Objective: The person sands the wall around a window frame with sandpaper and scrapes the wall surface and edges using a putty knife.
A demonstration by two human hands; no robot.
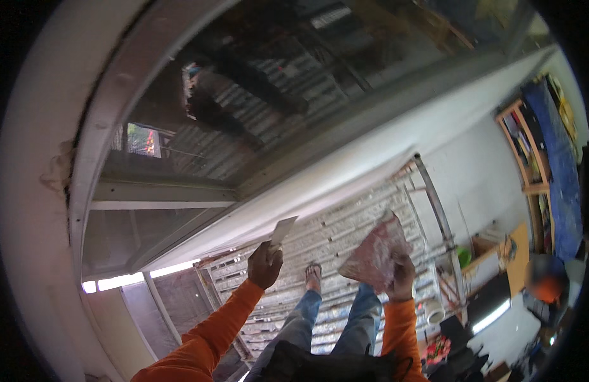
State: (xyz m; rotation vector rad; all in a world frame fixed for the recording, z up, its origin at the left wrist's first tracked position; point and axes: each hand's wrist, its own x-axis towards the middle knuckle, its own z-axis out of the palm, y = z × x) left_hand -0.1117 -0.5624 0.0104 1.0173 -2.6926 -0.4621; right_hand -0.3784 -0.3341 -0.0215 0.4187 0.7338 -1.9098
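Observation:
My left hand grips a putty knife, its flat pale blade pointing up and away from me, close to the white wall face. In my right hand is a crumpled, pinkish plastic bag, roughly triangular and smeared whitish; what it contains cannot be made out. Both hands are raised in front of me, apart from each other. Above them runs a large dark glass pane in a grey metal frame, with reflections in it.
I stand on a slatted scaffold platform with a metal rail at its right. A white bucket is near its right edge. Beyond are a wooden shelf, a blue sheet and, lower down, a person.

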